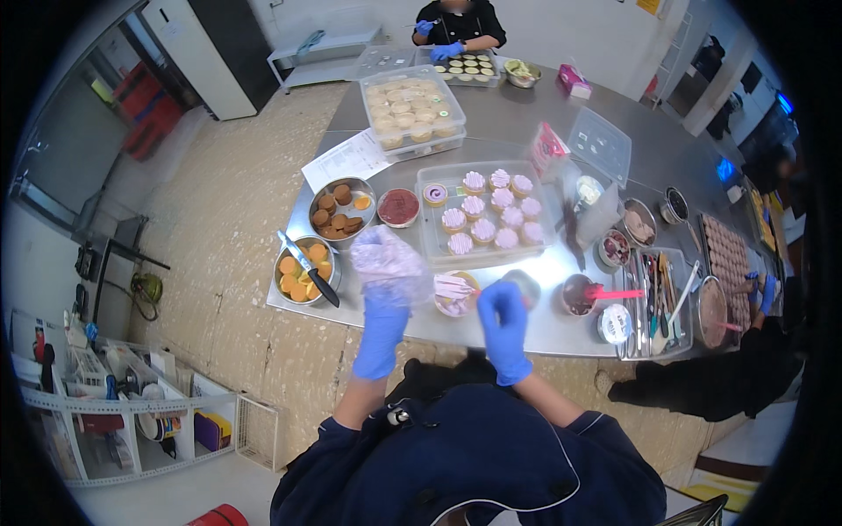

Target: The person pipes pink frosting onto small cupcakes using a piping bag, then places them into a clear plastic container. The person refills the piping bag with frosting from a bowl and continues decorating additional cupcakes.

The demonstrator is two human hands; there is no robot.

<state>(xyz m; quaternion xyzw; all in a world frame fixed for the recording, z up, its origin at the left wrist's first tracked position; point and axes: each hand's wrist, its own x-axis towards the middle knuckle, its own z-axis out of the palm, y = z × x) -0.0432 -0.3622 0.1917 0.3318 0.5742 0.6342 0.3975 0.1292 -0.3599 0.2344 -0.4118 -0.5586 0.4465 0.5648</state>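
My left hand (383, 325), in a blue glove, grips a clear plastic piping bag (389, 263) smeared with lilac cream. My right hand (505, 329), also gloved, has its fingers closed around what looks like a small spatula; only reddish bits of it show beside the fingers. Left of those fingers, a round bowl (454, 309) holds lilac cream heaped in streaks. Beyond my hands, a clear plastic tray (431, 240) carries several cupcakes (502, 198) with piped lilac tops. One cupcake (435, 194) at its left has a darker swirl in the top.
At left stand a bowl of yellow cake pieces (306, 266) with a knife (316, 279) across it, and a pan of brown pieces (342, 207). At right are a brown-cream bowl with a pink spatula (615, 294) and a utensil tray (664, 302). Co-workers' gloved hands (449, 51) appear behind and right.
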